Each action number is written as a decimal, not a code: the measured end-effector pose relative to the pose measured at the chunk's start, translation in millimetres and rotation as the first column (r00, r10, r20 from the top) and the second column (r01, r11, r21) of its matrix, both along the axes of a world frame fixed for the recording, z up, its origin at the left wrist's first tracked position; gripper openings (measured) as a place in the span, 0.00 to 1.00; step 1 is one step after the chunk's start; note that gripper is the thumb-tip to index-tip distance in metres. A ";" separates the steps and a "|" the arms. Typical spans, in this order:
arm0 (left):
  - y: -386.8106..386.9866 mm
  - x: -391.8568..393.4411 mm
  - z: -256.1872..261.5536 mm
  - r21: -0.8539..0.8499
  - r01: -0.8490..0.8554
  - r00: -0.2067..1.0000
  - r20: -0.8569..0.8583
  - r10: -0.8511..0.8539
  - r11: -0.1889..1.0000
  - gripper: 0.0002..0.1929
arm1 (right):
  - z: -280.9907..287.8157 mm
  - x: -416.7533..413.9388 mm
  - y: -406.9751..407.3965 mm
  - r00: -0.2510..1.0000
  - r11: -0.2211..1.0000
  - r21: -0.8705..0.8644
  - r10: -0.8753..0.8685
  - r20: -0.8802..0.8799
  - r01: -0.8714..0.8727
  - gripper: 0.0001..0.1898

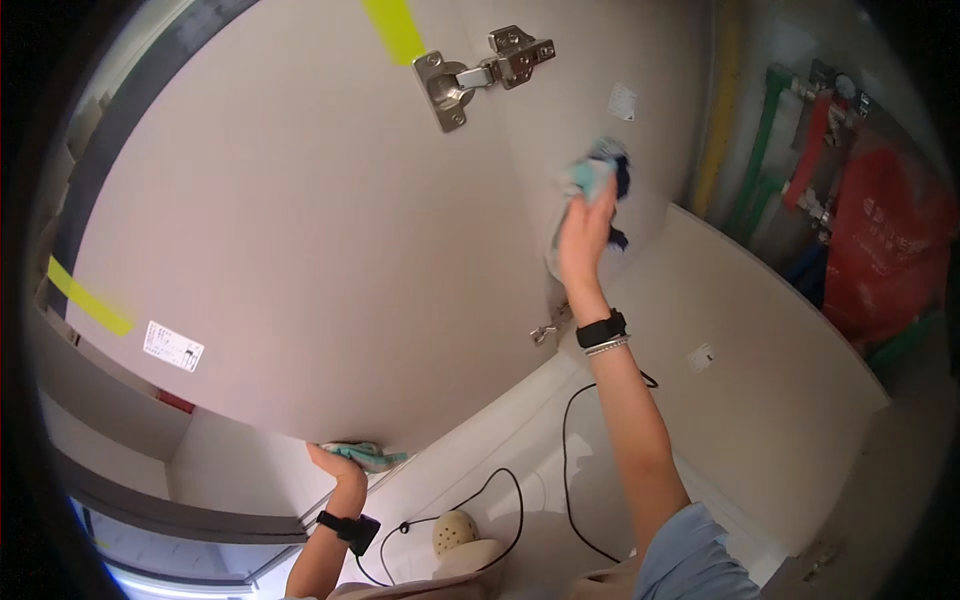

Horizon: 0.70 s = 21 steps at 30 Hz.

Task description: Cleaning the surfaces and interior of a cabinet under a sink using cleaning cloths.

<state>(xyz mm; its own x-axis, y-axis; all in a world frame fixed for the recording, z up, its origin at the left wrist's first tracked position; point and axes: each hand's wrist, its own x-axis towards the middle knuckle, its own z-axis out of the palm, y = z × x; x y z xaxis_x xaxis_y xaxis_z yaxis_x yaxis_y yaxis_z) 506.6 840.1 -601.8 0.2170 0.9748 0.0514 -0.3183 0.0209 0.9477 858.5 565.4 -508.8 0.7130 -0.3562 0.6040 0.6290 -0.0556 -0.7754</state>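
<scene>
My right hand (pixel 587 232) is raised and grips a bunched, blurred cloth (pixel 600 169) in light blue, white and dark blue, against the inner side panel (pixel 525 135) of a cabinet. At the lower edge of the pale cabinet door (pixel 315 247), my left hand (pixel 334 463) holds a green and white cloth (pixel 367 454); its fingers are partly hidden. A metal concealed hinge (pixel 484 71) joins the door and the side panel near the top, and another hinge (pixel 544 334) shows lower down beside my right wrist.
Green and red pipes (pixel 806 157) and a red bag (pixel 889 240) are at the right, behind a low panel (pixel 750 330). A black cable (pixel 566 465) loops over the pale floor near a cream clog (pixel 454 532). Yellow tape (pixel 90 300) and a printed label (pixel 173 346) are on the door.
</scene>
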 end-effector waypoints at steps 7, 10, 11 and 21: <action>-3.5 -1.7 -3.6 -0.026 0.037 0.998 -0.053 -0.039 0.999 0.23 | 93.8 45.5 -15.4 0.934 0.969 -0.122 -0.168 0.316 0.216 0.30; -8.8 0.0 1.7 -0.089 -0.002 0.999 -0.038 -0.001 0.996 0.19 | 82.0 92.3 -52.6 0.989 0.995 0.045 -0.089 0.116 0.084 0.28; -11.7 2.6 2.9 -0.095 -0.036 0.999 -0.013 0.035 0.995 0.19 | 73.9 99.3 -61.0 0.998 0.995 0.090 -0.047 0.040 0.043 0.27; -0.7 6.5 -13.6 -0.072 -0.086 0.996 0.007 0.087 0.994 0.18 | -128.7 88.0 -54.1 0.741 0.868 0.476 0.225 -0.632 0.143 0.30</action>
